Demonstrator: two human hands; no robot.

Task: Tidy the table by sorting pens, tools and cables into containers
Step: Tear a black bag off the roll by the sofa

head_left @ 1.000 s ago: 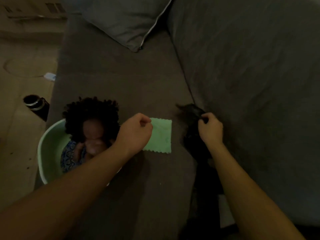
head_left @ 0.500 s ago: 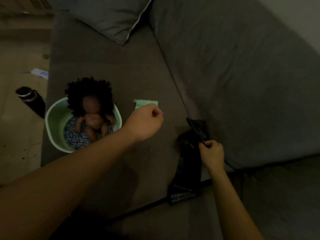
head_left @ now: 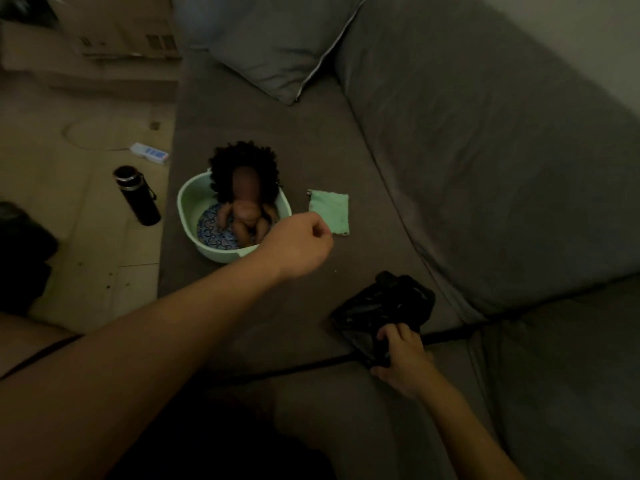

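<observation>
A black bag (head_left: 384, 306) is gripped by the right hand (head_left: 403, 358) at lower centre-right, on a grey sofa (head_left: 485, 168). The left hand (head_left: 298, 245) is held curled at centre, over the edge of a green basin (head_left: 188, 202) in which a doll (head_left: 246, 199) is seated. A green cloth (head_left: 330, 211) lies just right of the basin.

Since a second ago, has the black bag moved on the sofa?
Yes. The black bag, in the right hand, has moved away from the green cloth, toward the cushion seam.
</observation>
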